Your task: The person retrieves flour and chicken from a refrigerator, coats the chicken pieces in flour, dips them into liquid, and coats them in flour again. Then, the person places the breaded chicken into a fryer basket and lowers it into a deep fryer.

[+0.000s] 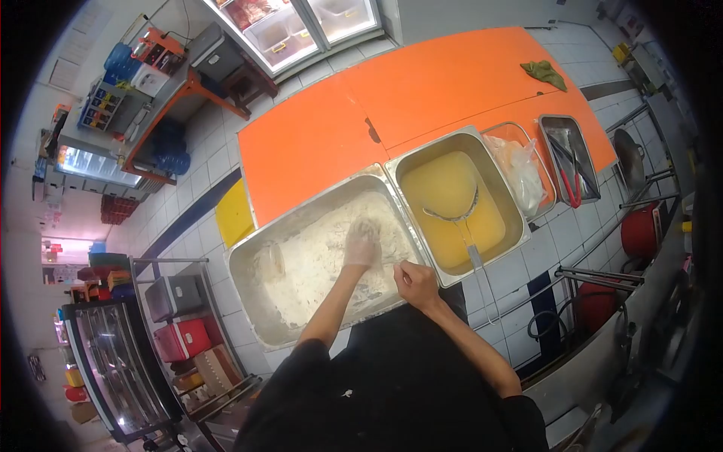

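Observation:
A large metal tray (242, 280) holds white flour (309, 279). My left hand (363, 244), coated in flour, is down in the flour toward the tray's right side; its fingers are blurred and partly covered, so their grip is unclear. My right hand (415, 283) is closed in a fist at the tray's right front corner, and whatever it may hold is hidden. Beside the flour tray, a deep metal pan (517, 233) contains yellow liquid (444, 184). A wire strainer (456, 218) rests in that pan, its handle leaning over the front edge.
Behind the trays stretches an orange table (316, 143) with a green cloth (544, 74). To the right are a plastic bag (520, 167) and a small metal tray (590, 181) holding red-handled tongs (568, 188). A yellow board (235, 214) lies left.

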`<state>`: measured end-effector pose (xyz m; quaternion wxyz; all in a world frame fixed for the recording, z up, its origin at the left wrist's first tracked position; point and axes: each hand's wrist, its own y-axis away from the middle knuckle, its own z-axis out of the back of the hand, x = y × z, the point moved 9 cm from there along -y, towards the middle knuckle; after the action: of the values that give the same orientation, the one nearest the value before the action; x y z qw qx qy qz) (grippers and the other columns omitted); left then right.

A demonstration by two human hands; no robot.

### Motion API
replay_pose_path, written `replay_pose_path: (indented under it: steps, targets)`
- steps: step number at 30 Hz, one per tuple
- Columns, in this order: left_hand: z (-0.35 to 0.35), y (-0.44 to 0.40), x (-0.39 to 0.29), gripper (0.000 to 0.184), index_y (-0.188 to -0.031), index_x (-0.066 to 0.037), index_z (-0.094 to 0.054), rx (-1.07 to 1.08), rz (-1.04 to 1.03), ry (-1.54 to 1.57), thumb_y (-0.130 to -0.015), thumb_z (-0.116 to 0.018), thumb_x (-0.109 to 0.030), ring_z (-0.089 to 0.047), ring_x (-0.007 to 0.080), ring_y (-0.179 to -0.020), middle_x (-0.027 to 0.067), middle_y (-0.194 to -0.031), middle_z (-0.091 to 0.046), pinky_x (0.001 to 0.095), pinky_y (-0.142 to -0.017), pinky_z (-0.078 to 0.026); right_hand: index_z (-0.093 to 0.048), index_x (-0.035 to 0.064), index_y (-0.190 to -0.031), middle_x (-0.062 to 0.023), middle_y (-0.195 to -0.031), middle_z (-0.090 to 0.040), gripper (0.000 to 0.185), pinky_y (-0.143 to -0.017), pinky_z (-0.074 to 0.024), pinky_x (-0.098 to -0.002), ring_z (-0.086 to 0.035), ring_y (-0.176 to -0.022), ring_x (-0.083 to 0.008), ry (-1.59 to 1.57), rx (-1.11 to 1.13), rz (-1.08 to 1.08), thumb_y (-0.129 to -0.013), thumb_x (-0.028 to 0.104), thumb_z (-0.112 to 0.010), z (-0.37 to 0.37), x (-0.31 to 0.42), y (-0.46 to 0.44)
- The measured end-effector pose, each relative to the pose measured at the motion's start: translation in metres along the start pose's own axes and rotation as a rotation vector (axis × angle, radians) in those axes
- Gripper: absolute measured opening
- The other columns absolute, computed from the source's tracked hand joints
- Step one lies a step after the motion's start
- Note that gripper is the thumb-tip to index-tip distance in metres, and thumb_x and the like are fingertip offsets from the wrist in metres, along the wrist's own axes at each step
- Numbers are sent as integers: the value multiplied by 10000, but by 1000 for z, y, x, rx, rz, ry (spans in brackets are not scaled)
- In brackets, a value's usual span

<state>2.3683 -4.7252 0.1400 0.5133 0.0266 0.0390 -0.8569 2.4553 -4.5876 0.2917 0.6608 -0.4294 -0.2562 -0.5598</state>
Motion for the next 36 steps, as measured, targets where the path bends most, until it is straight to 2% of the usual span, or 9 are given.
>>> replay_pose_path:
  steps: [3,8,10,19,23,25,29,31,36]
  targets:
    - [0,42,-10,344,-1133,-39,-625,401,-37,16,-846,-536,-206,-583,325,-1099,202,-1144,-628,447,-1047,-369,-481,45,-622,-104,-487,-437,286,-430,-370,-385,-487,-417,-281,-39,-61,13,-859,108,-627,4,2,-2]
    - [-36,96,-25,276,-1008,-41,-634,351,-13,484,-850,-561,-256,-603,347,-1000,209,-996,-652,454,-875,-451,-490,48,-632,-108,-494,-453,272,-435,-385,-393,-506,-430,-286,-34,-61,33,-861,112,-623,0,0,-1]
    - [22,66,-66,297,-944,-44,-638,599,116,596,-832,-580,-312,-601,355,-990,211,-1000,-649,443,-789,-478,-492,48,-636,-110,-496,-455,268,-436,-388,-395,-507,-431,-288,-48,-29,52,-861,111,-623,-5,1,0]
    - [16,51,-52,319,-983,-18,-663,530,19,1187,-823,-668,-294,-627,267,-892,177,-986,-671,389,-782,-486,-476,42,-629,-118,-489,-438,280,-429,-368,-391,-494,-423,-291,-20,-42,56,-854,99,-630,-2,0,-1]
    - [60,30,36,310,-1010,-21,-688,204,106,922,-849,-644,-282,-655,303,-887,195,-925,-680,397,-809,-505,-463,36,-618,-115,-478,-422,288,-420,-356,-382,-472,-405,-279,-24,-32,11,-847,80,-633,-2,0,-1]
    - [71,37,90,304,-971,-22,-705,229,546,599,-852,-639,-294,-662,333,-921,210,-922,-687,403,-817,-513,-462,35,-617,-113,-475,-417,289,-417,-351,-379,-465,-399,-275,-38,-32,17,-845,75,-634,-1,1,-2]
    - [34,36,120,410,-1028,-2,-673,269,402,454,-814,-672,-351,-633,374,-997,226,-1033,-672,437,-850,-495,-487,47,-629,-97,-520,-503,272,-435,-401,-368,-542,-449,-271,31,43,28,-858,90,-627,-4,2,-3]
    - [46,44,146,438,-1077,-14,-666,110,737,506,-821,-664,-370,-632,365,-1017,209,-1063,-675,428,-868,-497,-486,46,-629,-97,-525,-507,272,-437,-400,-368,-544,-452,-269,41,57,16,-858,89,-627,-7,0,-1]
    - [41,29,118,481,-1126,-47,-655,157,698,406,-819,-656,-417,-618,343,-1059,176,-1149,-657,409,-909,-488,-491,44,-631,-98,-531,-508,267,-435,-395,-370,-538,-449,-267,23,45,27,-857,88,-626,-5,1,-2]
